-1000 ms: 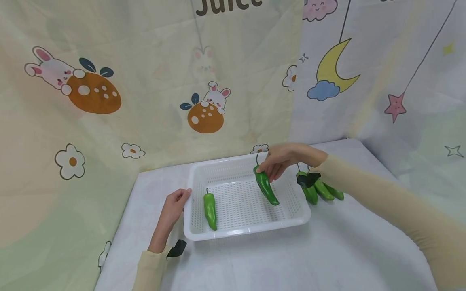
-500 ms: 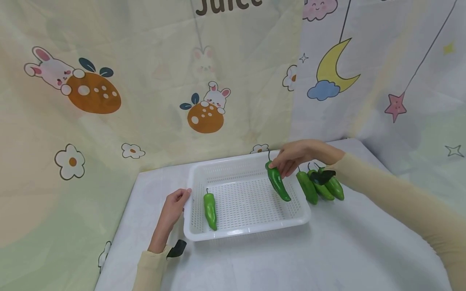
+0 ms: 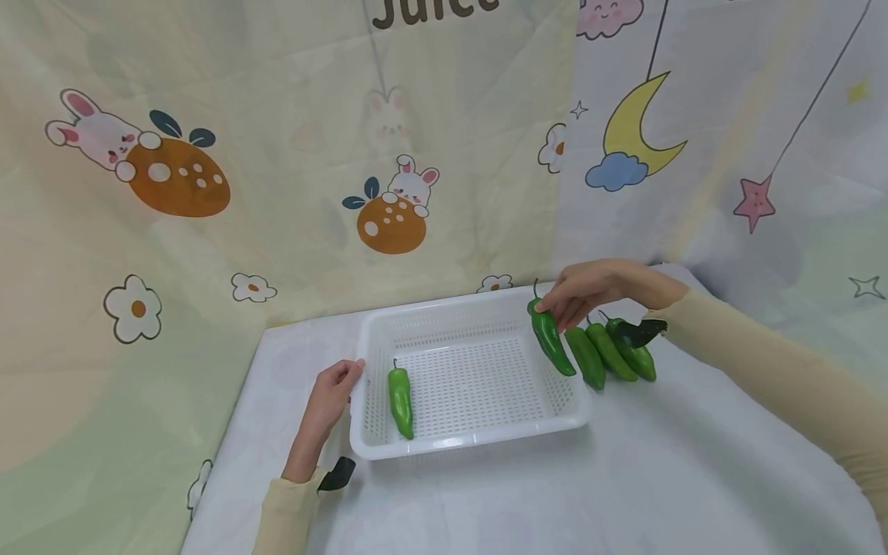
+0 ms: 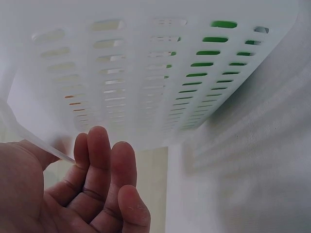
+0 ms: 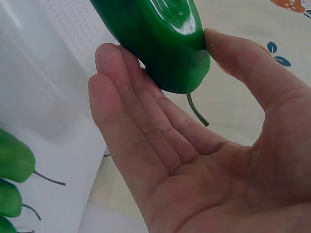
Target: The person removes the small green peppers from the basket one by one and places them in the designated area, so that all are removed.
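Note:
My left hand (image 3: 334, 395) grips the left rim of a white perforated plastic basket (image 3: 479, 441). In the left wrist view, the thumb and fingers (image 4: 98, 153) lie on either side of the rim, beside the slotted wall. Over the basket's right side, my right hand (image 3: 598, 289) pinches a dark green chili pepper (image 3: 551, 339) near its stem end, tip pointing down. The right wrist view has this pepper (image 5: 160, 46) between thumb and fingers, its stem curving toward the palm. A lighter green pepper (image 3: 400, 402) lies inside the basket at the left.
Three more green peppers (image 3: 610, 354) lie side by side on the white tabletop (image 3: 527, 493), just right of the basket. Behind the table hangs a printed cloth (image 3: 298, 231). A dark piece (image 3: 337, 474) sits at the left cuff, with another (image 3: 641, 333) at the right cuff.
My right hand has carried the held pepper rightward and slightly back, toward the basket's right wall. My left hand, the basket and the other peppers have stayed put.

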`<state>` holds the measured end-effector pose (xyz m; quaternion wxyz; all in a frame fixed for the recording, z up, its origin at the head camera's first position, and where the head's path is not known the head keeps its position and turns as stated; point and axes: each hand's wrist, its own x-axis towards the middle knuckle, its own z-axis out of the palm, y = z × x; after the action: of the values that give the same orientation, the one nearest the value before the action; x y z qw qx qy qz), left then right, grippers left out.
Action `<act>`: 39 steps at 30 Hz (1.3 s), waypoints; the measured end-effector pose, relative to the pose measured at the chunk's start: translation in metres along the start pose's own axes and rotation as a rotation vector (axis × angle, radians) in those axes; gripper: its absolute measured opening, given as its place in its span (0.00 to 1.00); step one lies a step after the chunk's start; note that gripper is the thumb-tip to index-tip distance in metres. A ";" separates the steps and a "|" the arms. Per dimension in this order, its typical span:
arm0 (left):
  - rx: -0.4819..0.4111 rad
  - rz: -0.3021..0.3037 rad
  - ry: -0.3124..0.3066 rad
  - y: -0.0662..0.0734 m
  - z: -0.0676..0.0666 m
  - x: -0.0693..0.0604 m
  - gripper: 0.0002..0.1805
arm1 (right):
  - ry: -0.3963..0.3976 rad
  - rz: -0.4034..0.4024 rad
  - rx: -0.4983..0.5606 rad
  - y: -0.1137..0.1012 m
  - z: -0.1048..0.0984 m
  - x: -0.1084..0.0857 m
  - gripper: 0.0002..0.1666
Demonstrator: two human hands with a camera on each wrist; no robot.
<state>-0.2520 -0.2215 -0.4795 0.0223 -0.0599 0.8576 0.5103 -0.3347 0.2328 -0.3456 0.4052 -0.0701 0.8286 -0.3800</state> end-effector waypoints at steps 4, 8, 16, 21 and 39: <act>0.003 0.004 -0.001 0.001 -0.001 0.000 0.25 | 0.009 0.020 -0.015 0.005 -0.005 -0.005 0.25; 0.007 0.006 -0.002 0.003 -0.001 0.000 0.24 | 0.007 0.027 -0.016 0.010 -0.009 -0.008 0.25; 0.001 0.008 -0.005 0.004 0.000 0.001 0.23 | 0.019 0.028 -0.018 0.024 -0.019 -0.015 0.23; 0.003 0.015 -0.004 0.003 -0.001 0.001 0.23 | 0.031 0.035 -0.006 0.035 -0.027 -0.018 0.22; -0.005 0.020 -0.009 0.001 -0.002 -0.002 0.24 | 0.124 0.134 -0.086 0.084 -0.059 -0.028 0.25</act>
<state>-0.2504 -0.2227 -0.4777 0.0211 -0.0493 0.8567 0.5130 -0.3429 0.3375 -0.3640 0.3742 -0.0082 0.8704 -0.3198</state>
